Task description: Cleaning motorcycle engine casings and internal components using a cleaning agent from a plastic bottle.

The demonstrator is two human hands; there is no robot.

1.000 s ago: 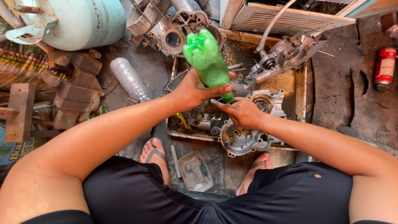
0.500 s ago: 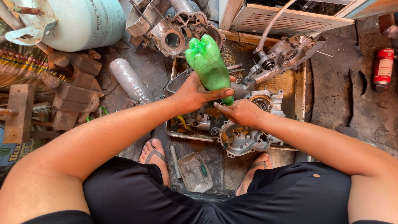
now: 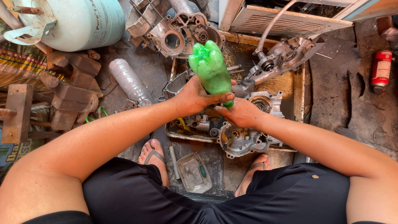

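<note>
A green plastic bottle (image 3: 210, 68) is held upside down, its base towards me, over a dirty metal tray (image 3: 299, 89). My left hand (image 3: 195, 97) is wrapped around the bottle's lower body. At the bottle's neck, my right hand (image 3: 239, 113) is closed; the cap is hidden under its fingers. Below the hands lies a grey engine casing (image 3: 242, 139) among small parts in the tray.
Another engine casing (image 3: 176, 35) and a carburettor-like part with a hose (image 3: 282, 56) lie at the tray's far side. A clear plastic bottle (image 3: 128, 81), a pale gas cylinder (image 3: 78, 20), a red spray can (image 3: 380, 70) and a small metal dish (image 3: 194, 172) surround me.
The bottle and both hands have shifted very slightly; the grip on the bottle and its neck is the same.
</note>
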